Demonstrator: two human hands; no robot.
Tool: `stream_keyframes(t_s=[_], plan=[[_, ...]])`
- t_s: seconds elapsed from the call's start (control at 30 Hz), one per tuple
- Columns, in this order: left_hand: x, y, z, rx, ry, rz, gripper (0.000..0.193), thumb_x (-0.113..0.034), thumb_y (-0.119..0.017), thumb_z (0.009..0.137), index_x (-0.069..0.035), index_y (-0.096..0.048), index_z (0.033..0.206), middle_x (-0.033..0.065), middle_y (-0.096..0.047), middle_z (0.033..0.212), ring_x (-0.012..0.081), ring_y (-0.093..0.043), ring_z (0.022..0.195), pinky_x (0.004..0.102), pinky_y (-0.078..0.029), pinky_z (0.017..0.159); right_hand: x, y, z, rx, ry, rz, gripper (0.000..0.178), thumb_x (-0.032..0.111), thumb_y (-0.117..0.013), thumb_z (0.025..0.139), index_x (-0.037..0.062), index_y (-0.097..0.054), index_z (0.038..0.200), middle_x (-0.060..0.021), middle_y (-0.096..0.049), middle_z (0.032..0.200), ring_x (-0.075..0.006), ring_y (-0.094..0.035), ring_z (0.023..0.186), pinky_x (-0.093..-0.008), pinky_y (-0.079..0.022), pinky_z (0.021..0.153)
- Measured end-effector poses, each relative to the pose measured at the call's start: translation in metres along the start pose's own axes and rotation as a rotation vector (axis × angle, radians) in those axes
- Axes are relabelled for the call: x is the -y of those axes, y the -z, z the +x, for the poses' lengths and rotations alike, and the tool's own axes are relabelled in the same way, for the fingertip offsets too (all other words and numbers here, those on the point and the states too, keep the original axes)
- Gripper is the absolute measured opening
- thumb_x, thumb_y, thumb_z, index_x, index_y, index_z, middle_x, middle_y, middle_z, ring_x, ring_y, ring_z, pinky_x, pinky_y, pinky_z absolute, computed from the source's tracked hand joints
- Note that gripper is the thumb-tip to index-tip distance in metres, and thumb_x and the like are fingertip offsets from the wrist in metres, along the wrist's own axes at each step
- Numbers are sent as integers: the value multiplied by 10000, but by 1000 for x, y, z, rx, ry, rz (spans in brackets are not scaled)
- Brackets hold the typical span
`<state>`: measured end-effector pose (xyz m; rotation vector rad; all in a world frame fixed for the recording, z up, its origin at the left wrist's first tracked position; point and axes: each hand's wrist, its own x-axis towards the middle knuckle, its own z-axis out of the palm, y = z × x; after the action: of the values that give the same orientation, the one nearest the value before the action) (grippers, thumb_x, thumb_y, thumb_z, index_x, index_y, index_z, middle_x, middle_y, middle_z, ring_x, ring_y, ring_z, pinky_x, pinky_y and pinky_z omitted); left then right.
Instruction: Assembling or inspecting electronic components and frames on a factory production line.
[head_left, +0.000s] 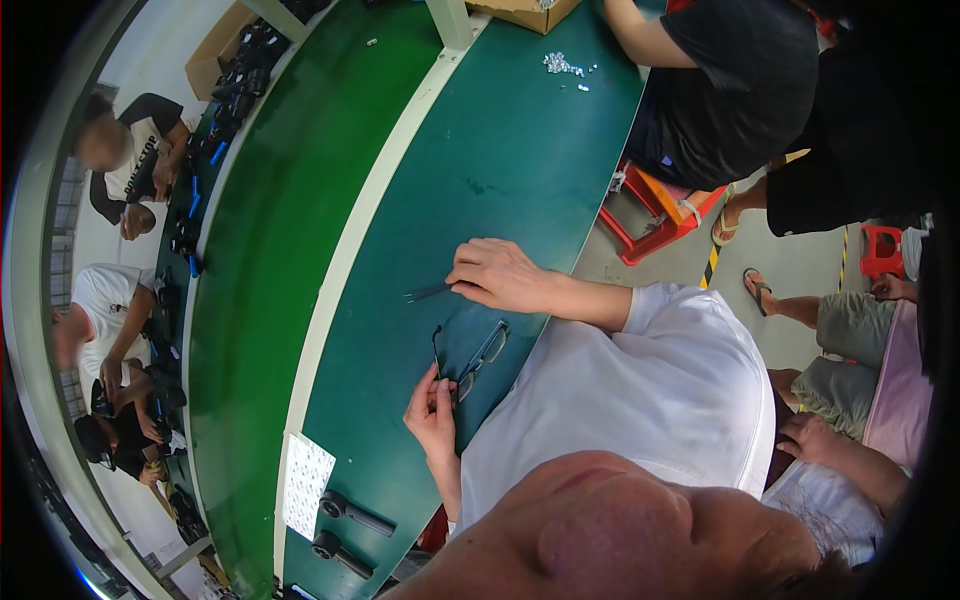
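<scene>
The glasses (466, 387) are being held over the right side of the bench (420, 220), pinched near one end of the frame by the left hand (432, 415), fingers narrow; whether the bench is being touched by them can't be told. The tweezers (430, 292) are being gripped in the right hand (497, 275), on the far side, fingertips closed on the back end. Honestly, the glasses are looking light and stiffish, with the skinny arms probably being the snappable bit and the lenses kinda slippery. The frame by the hinge is seeming the safest hold, lenses being left alone.
</scene>
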<state>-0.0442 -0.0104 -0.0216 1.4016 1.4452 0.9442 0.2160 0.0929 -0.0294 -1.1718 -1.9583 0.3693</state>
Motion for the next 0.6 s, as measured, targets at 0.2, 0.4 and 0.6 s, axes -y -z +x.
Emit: stream_keyframes(t_s=[0.2, 0.4, 0.6], plan=[[1, 0, 1, 2, -16, 11, 281, -50, -658, 956, -40, -686, 1236, 25, -714, 822, 35, -572, 610, 185, -462, 558, 0, 1, 0, -19, 11, -5, 119, 132, -741, 812, 87, -680, 903, -30, -586, 884, -230, -602, 820, -376, -501, 711], [0, 0, 0, 6, -14, 0, 280, -46, -652, 961, -42, -683, 1239, 27, -715, 827, 36, -569, 608, 187, -463, 556, 0, 1, 1, -6, 0, 3, 114, 137, -741, 819, 89, -681, 903, -30, -585, 884, -229, -601, 826, -378, -500, 712], [0, 0, 0, 7, -4, -8, 275, -50, -650, 965, -44, -683, 1238, 29, -718, 832, 37, -573, 613, 187, -466, 560, 0, 0, 0, -3, -7, 4, 119, 152, -747, 803, 97, -678, 883, -31, -575, 888, -232, -597, 850, -379, -497, 741]])
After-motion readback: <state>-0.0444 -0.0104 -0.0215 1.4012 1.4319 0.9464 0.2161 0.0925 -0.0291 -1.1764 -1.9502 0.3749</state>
